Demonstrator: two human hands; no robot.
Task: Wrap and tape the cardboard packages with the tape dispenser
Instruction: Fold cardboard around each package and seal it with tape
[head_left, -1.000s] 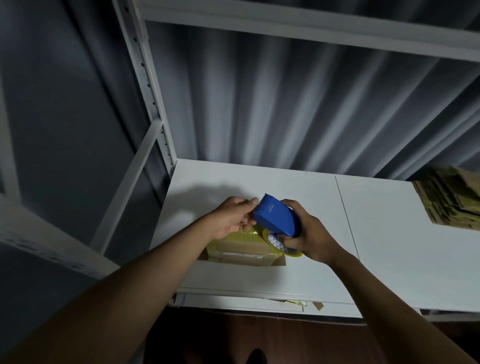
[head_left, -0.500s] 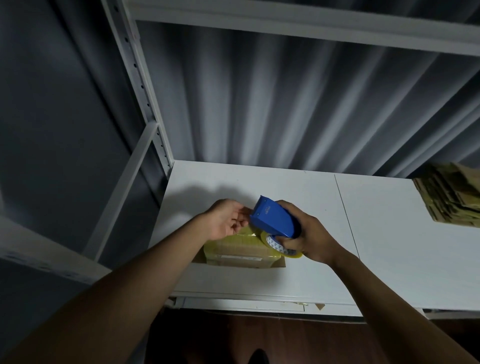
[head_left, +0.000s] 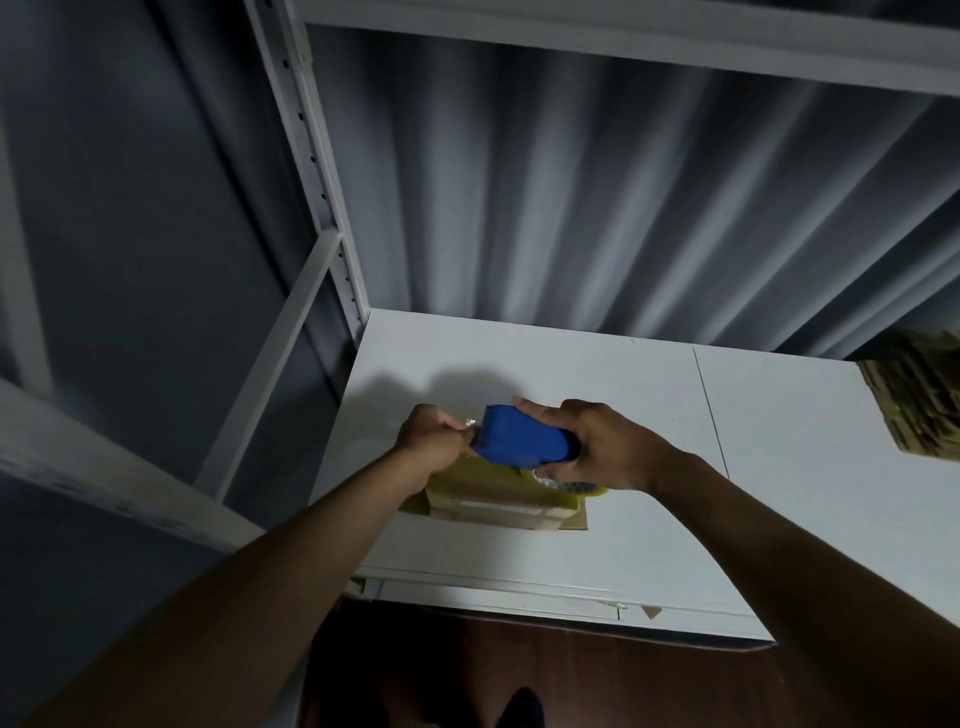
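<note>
A small cardboard package (head_left: 498, 501) wrapped in yellowish tape lies on the white shelf board (head_left: 649, 415), near its front left corner. Just above it my right hand (head_left: 608, 449) grips the blue tape dispenser (head_left: 524, 436), whose tape roll (head_left: 576, 487) shows below my palm. My left hand (head_left: 434, 441) is at the dispenser's left end, fingers curled, pinching the shiny loose end of the tape (head_left: 470, 422). Both hands hide the package's far side.
A stack of flat brown cardboard pieces (head_left: 919, 395) sits at the right edge of the shelf. A white metal upright (head_left: 311, 171) and diagonal brace (head_left: 275, 364) stand at the left. A grey curtain hangs behind. Dark floor lies below the shelf's front edge.
The dispenser has tipped flatter and shifted slightly left. My left hand has closed on the tape end at its mouth. The package has stayed put.
</note>
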